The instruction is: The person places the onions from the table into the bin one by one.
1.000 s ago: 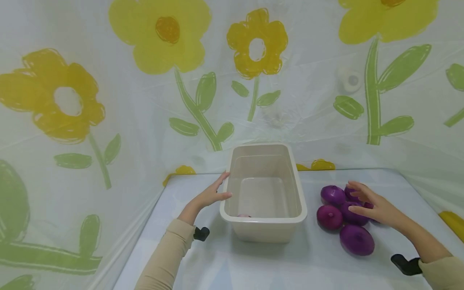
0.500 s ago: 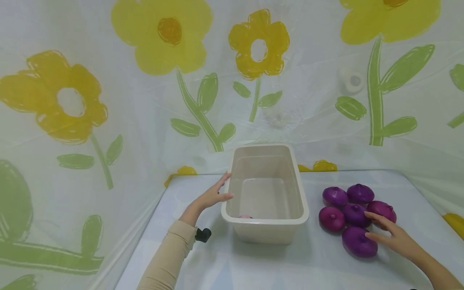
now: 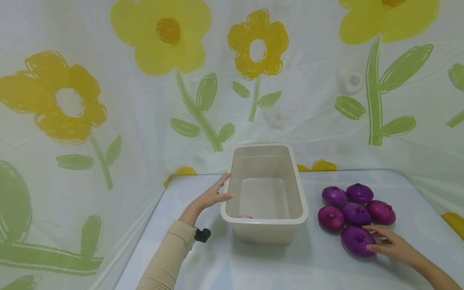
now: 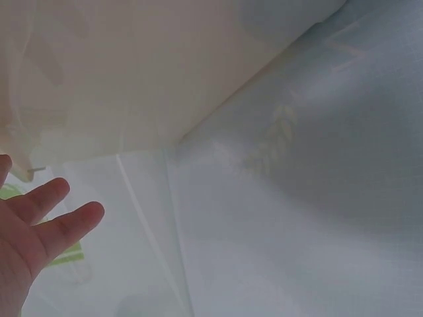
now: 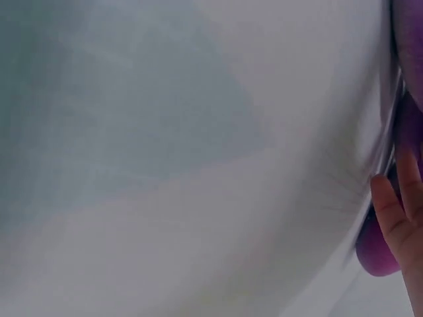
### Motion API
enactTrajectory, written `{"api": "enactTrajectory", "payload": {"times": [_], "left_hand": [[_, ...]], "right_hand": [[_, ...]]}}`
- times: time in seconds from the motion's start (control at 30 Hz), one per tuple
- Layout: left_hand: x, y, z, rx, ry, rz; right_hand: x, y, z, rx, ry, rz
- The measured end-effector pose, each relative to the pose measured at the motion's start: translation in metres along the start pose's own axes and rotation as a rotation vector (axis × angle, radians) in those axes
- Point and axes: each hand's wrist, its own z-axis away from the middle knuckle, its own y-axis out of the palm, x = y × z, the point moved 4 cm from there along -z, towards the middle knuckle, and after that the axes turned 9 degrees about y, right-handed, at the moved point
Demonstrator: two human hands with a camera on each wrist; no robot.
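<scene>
A cream plastic bin [image 3: 300,201] stands in the middle of the white table. My left hand [image 3: 221,189] rests with straight fingers against the bin's left wall [image 4: 132,79], and those fingers [image 4: 49,218] show at the lower left of the left wrist view. Several purple onions [image 3: 357,213] lie in a cluster to the right of the bin. My right hand [image 3: 377,239] touches the right side of the nearest onion [image 3: 355,241], index finger over its top and thumb low on its side. In the right wrist view the fingers [image 5: 396,218] lie against a purple onion [image 5: 377,254]. A small pink thing [image 3: 244,216] lies inside the bin, mostly hidden.
The table [image 3: 275,266] is covered in pale plastic sheet. Flower-printed sheeting [image 3: 163,80] rises behind it and on both sides. The table's left edge runs just left of my left forearm. A yellow object [image 3: 453,223] shows at the far right.
My right hand has drawn back from over the far onions to the nearest onion and now touches it. The left hand and the bin have not moved.
</scene>
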Motion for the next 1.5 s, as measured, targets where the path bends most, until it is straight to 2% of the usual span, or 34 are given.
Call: {"api": "enactTrajectory", "payload": {"times": [0.13,0.27,0.47,0.63,0.93,1.13,1.4,1.5], "left_hand": [[0.001,-0.001,0.000,-0.001,0.006,0.000],[0.003,-0.001,0.000,-0.010,-0.002,0.000],[0.003,0.000,0.000,-0.012,-0.011,0.009],[0.002,0.000,0.000,-0.013,-0.003,0.017],[0.003,0.000,0.000,-0.015,-0.016,0.007],[0.002,-0.001,0.001,-0.014,-0.009,0.005],[0.001,-0.001,0.001,-0.006,0.001,0.003],[0.000,-0.001,0.001,-0.003,0.004,-0.004]], "right_hand": [[-0.004,0.006,-0.001,0.109,0.004,-0.064],[-0.003,0.013,-0.003,0.176,0.022,-0.087],[-0.001,0.018,-0.004,0.210,0.027,-0.159],[0.000,0.019,-0.005,0.199,0.014,-0.182],[0.006,0.015,-0.005,0.201,0.000,-0.138],[0.013,0.003,-0.008,0.167,0.016,-0.083],[0.023,-0.015,-0.014,0.195,0.023,-0.118],[0.028,-0.022,-0.018,0.178,0.033,-0.098]]}}
